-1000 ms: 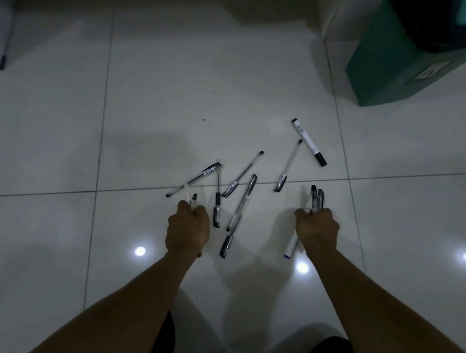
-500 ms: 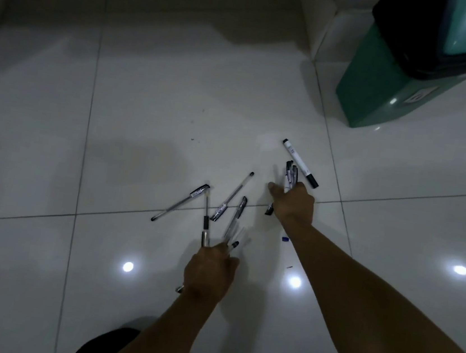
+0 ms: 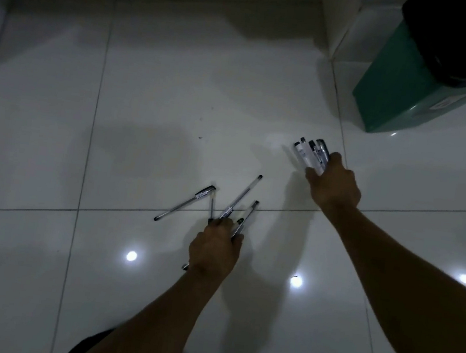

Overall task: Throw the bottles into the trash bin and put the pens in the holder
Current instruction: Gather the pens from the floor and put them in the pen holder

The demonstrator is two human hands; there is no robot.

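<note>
Pens lie scattered on a white tiled floor. My right hand [image 3: 333, 185] is closed around a bunch of pens and a white marker [image 3: 311, 153], whose ends stick out past my fingers, left of the green trash bin [image 3: 407, 89]. My left hand [image 3: 215, 247] is closed on a couple of pens [image 3: 242, 221] near the tile seam. Three loose pens fan out beyond it: one long pen [image 3: 186, 203] to the left, a short one [image 3: 211, 203] and a slanted clear one [image 3: 242, 196]. No bottle and no holder are in view.
The green bin with a dark swing lid stands at the top right beside a white wall corner [image 3: 332, 27]. A thin dark pole [image 3: 0, 30] leans at the far left. My knees [image 3: 87, 346] show at the bottom edge.
My right hand has moved up and right and taken the white marker into its bunch. My left hand has gathered another pen near the seam. Fewer pens lie loose.
</note>
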